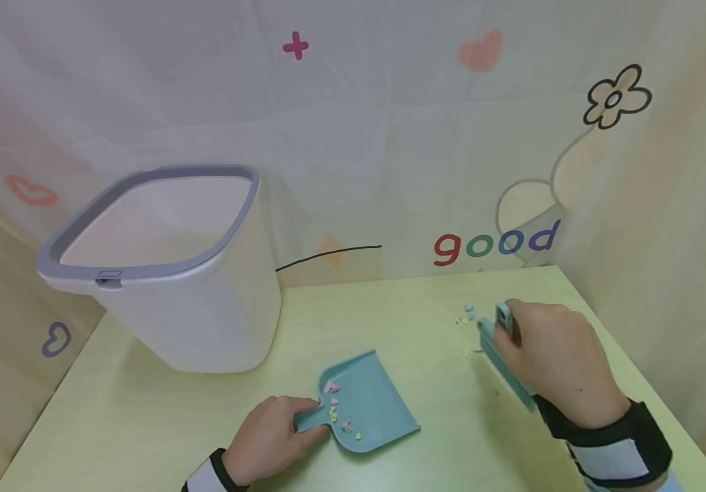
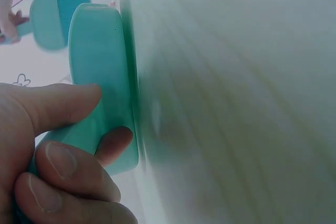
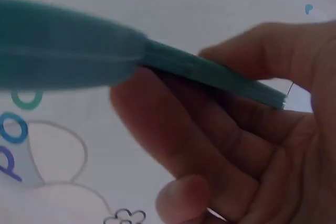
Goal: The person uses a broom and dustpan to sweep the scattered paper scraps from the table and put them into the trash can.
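Note:
A blue dustpan lies on the table at front centre, its wide lip facing right. My left hand grips its short handle; in the left wrist view, thumb and fingers wrap round the same dustpan. Pink and yellow scraps lie in the pan near the handle. To the right, my right hand holds a blue hand brush above the table, bristles toward the dustpan side. The right wrist view shows the brush with its handle in my fingers. Small blue and yellow scraps lie beyond the brush.
A white bin with a grey rim stands at the back left of the pale table. A printed curtain hangs behind the table and along its sides. A few more scraps lie left of the brush.

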The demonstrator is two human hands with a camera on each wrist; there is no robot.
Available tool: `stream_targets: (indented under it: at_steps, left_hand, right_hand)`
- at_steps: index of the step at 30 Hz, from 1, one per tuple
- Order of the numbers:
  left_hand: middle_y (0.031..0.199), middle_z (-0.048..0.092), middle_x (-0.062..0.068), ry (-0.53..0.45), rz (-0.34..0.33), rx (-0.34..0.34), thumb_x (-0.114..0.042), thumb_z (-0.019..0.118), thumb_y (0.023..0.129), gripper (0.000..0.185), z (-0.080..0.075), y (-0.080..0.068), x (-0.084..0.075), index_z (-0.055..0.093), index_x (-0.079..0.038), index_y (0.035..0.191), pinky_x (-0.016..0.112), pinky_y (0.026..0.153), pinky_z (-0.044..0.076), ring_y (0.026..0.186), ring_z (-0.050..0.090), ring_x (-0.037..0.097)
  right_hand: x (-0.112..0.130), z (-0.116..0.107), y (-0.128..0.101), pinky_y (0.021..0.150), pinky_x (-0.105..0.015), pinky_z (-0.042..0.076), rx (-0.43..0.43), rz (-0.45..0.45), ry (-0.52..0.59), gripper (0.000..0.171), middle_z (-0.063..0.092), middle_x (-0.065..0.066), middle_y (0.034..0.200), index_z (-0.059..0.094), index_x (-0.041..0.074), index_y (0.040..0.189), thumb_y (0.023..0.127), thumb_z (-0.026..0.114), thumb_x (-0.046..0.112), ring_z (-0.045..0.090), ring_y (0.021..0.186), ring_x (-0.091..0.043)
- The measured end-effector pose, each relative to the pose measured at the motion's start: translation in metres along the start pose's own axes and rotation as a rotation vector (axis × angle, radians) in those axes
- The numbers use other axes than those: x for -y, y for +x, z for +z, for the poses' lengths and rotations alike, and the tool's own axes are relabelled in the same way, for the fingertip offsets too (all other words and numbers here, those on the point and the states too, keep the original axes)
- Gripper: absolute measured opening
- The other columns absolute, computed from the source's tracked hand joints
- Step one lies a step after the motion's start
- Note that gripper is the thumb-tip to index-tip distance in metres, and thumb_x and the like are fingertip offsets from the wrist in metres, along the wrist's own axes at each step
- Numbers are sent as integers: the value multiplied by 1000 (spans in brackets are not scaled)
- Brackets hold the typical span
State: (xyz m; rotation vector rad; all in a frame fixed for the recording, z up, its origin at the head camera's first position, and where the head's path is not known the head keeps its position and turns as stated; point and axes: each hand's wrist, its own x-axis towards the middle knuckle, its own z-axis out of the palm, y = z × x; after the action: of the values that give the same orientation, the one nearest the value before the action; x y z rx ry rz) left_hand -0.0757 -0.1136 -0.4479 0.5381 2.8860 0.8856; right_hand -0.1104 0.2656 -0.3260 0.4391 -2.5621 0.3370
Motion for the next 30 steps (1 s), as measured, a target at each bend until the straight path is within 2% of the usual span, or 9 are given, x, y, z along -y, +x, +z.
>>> stream_targets:
  at_steps: [2, 5, 9, 12, 17, 20, 23, 27, 30]
  left_hand:
    - [90, 75, -11, 1, 2, -2, -40, 80, 89, 28, 0, 0, 0, 81, -21, 110, 21, 50, 26, 61, 43, -5]
    - [97, 78, -7, 11, -6, -4, -40, 80, 89, 30, -1, -1, 0, 81, -20, 112, 20, 52, 29, 63, 45, -5]
    - [110, 79, -2, 8, -7, -9, -39, 80, 89, 33, -1, -2, 0, 81, -18, 113, 19, 53, 33, 65, 48, -5]
    - [109, 79, -2, 2, -1, -8, -39, 80, 89, 32, 0, -2, -1, 81, -18, 113, 19, 52, 33, 63, 47, -5]
    - [102, 79, -5, 11, 3, -6, -39, 80, 89, 30, 0, -1, -1, 81, -19, 112, 20, 51, 31, 62, 46, -5]
    - [111, 79, -2, 10, -2, -3, -39, 80, 89, 33, 0, 0, 0, 81, -17, 113, 20, 53, 34, 66, 49, -5]
    - [113, 78, -1, 6, -8, 3, -39, 80, 89, 33, 0, 0, 0, 81, -17, 114, 20, 53, 33, 67, 50, -5]
    - [97, 77, -9, -5, -6, 10, -39, 80, 89, 29, 0, 0, 0, 81, -20, 110, 20, 51, 28, 61, 45, -5]
    - [76, 65, -17, -9, -7, 16, -39, 79, 90, 24, -1, 0, -1, 81, -22, 107, 21, 50, 24, 57, 39, -4]
  right_hand:
    - [-4, -5, -3, 48, -28, 17, 52, 19, -47, 41, 23, 7, 58, 38, 16, 60, 81, 71, 6, 27, 50, -12]
    - [-5, -6, -5, 48, -29, 18, 144, 41, -56, 43, 19, 7, 61, 35, 16, 59, 80, 71, 5, 27, 52, -13]
    - [4, 2, -4, 49, -27, 21, 264, 49, 4, 39, 22, 7, 61, 40, 15, 61, 83, 73, 8, 30, 52, -11]
    - [15, 10, -3, 49, -26, 24, 293, 46, 64, 34, 30, 6, 56, 48, 14, 64, 85, 74, 11, 35, 50, -11]
    - [34, 21, -4, 47, -24, 28, 277, 55, 199, 25, 41, 6, 53, 58, 13, 70, 88, 75, 11, 39, 47, -9]
    - [41, 26, -3, 49, -22, 35, 261, 51, 271, 15, 51, 8, 58, 65, 13, 78, 90, 75, 12, 44, 51, -4]
    - [45, 30, -3, 53, -20, 44, 225, 24, 326, 7, 62, 10, 65, 71, 14, 85, 90, 76, 12, 52, 57, 1]
    - [46, 32, -4, 55, -20, 46, 127, -11, 366, 5, 71, 9, 72, 75, 14, 88, 89, 77, 10, 60, 62, 3]
    - [46, 36, -5, 56, -22, 48, 44, -51, 353, 6, 75, 5, 78, 77, 12, 91, 87, 79, 8, 66, 63, 0]
